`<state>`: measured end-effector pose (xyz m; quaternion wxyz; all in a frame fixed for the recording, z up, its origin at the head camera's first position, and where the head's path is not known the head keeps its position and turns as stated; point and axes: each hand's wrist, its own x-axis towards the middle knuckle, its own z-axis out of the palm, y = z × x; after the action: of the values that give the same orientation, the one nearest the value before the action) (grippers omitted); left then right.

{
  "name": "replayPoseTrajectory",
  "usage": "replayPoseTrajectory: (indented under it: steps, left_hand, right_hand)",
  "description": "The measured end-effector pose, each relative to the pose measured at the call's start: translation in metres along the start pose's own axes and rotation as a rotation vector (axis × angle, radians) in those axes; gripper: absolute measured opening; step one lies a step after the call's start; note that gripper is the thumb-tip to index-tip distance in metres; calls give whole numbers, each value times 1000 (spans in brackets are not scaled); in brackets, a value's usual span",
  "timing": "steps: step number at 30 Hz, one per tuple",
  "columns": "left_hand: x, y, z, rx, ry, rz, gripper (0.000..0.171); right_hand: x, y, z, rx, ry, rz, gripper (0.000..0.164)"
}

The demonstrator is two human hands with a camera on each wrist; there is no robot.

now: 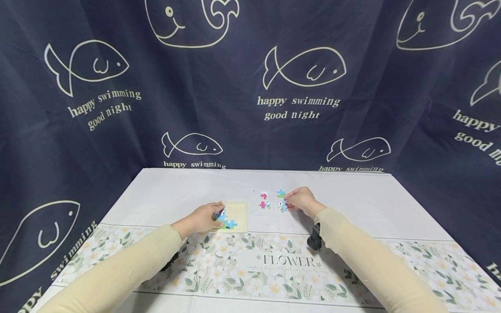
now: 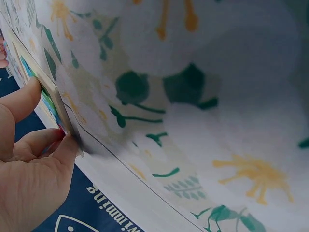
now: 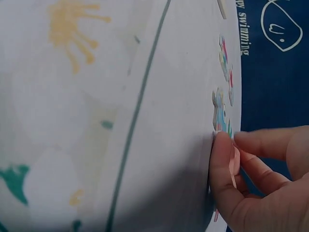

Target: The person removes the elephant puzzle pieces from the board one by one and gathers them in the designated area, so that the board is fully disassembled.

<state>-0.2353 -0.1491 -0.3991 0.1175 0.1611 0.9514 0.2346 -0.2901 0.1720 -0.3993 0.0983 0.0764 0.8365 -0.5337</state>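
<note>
In the head view my left hand (image 1: 204, 217) holds the left end of a shallow cream puzzle tray (image 1: 240, 213), covering part of it. Blue and green jigsaw pieces (image 1: 232, 224) lie in the tray beside its thumb. The left wrist view has the thumb at the tray's rim (image 2: 60, 104) and other fingertips by a corner, where a bit of red shows. My right hand (image 1: 303, 200) is at the right of the loose pieces, thumb and fingers pinching a thin jigsaw piece (image 3: 216, 215), mostly hidden. Close to its fingertips lies a blue piece with an eye (image 1: 281, 205).
Two pink-and-red pieces (image 1: 265, 205) lie between the tray and my right hand, with a blue-green piece (image 1: 280, 193) farther back. A floral band (image 1: 258, 269) crosses the white tablecloth. Behind the table hangs a dark blue fish-print curtain (image 1: 250, 143).
</note>
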Motion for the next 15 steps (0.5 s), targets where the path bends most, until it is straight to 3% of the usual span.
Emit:
replayPoseTrajectory:
  steps: [5, 15]
  left_hand:
    - [-1, 1, 0, 0, -1, 1, 68]
    - [-3, 2, -5, -35, -16, 13, 68]
  right_hand:
    - [0, 0, -4, 26, 42, 11, 21]
    - [1, -4, -6, 56, 44, 18, 24]
